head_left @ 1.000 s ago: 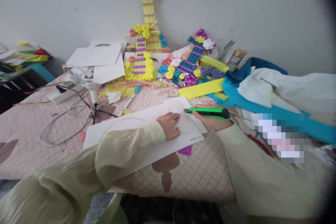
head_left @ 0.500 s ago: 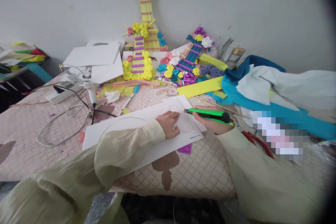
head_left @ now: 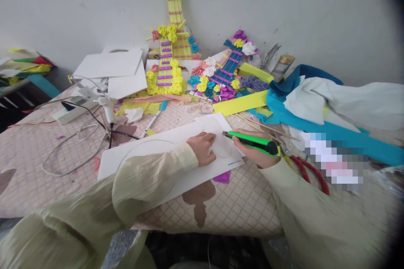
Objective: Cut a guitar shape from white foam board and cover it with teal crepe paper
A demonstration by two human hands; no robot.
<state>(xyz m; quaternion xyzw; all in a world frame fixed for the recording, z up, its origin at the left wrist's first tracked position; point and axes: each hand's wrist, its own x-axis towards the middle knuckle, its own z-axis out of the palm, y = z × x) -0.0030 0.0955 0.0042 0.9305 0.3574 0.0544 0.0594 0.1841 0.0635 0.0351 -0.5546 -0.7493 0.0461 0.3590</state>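
A white board (head_left: pixel 164 143) with a curved pencil outline lies on the table in front of me. My left hand (head_left: pixel 202 148) presses down on it, fingers slightly bent and thumb apart, holding nothing. In my right hand (head_left: pixel 254 151) is a green and black utility knife (head_left: pixel 252 139), its tip pointing left over the right part of the board. A short blue line is marked near the board's right corner. The fingers under the knife are partly hidden. Red-handled pliers (head_left: pixel 304 168) lie just right of my right hand.
Decorated paper guitars, one yellow (head_left: pixel 164 67) and one blue (head_left: pixel 227 67), stand at the back. A glue gun (head_left: pixel 107 107) with cables is on the left, near stacked white boards (head_left: pixel 107 65). Blue paper (head_left: pixel 344 134), thin sticks (head_left: pixel 261 125) and a jar (head_left: pixel 284 66) occupy the right.
My right hand has turned slightly and lowered a little with the utility knife, showing more of the pliers. My left hand stays in place on the board.
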